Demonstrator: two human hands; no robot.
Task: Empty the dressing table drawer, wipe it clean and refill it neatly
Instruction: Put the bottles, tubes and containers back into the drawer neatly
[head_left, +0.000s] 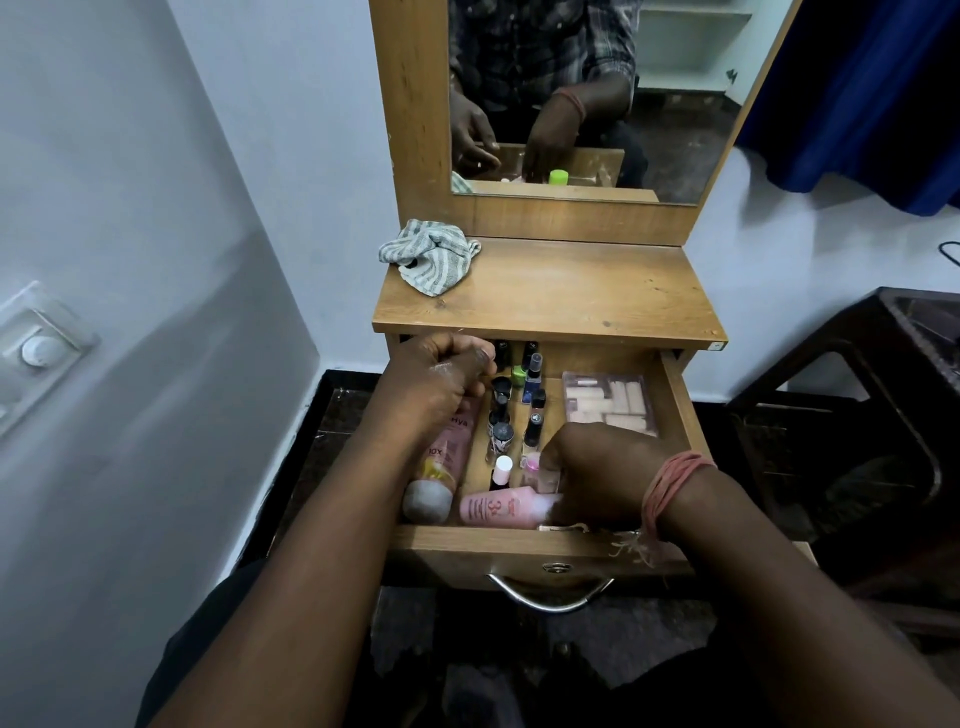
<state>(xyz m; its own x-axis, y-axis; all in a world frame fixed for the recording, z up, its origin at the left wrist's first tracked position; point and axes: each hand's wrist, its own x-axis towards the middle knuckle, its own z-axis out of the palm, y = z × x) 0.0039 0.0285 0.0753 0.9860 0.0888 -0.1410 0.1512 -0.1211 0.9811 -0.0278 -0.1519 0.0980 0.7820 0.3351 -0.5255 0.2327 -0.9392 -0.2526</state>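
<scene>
drawer (675, 410): pulled open below the tabletop, at 6 o'clock from the mirror; stiff wooden box, its steel handle at the front centre.
left hand (447, 371): fingers curled into a loose fist at the drawer's 11 o'clock corner, just beside a black-capped bottle; whether it pinches anything I cannot tell.
right hand (602, 467): curled, palm down, at the drawer's 5 o'clock, fingers on the cap end of the lying pink bottle; a firm hold is not plain.
pink bottle (493, 509): lies along the front wall; light, smooth plastic, likely slippery, best taken round the body.
nail polish bottles (532, 415): two upright rows in the middle; small, probably glass, easily toppled, so lift each by the cap.
pink tube (447, 457): along the left wall, soft and squeezable; grip mid-body.
clear case (608, 402): at 2 o'clock, rigid and flat; lift by its edges.
striped cloth (431, 257): crumpled, soft, on the tabletop at 10 o'clock.
</scene>
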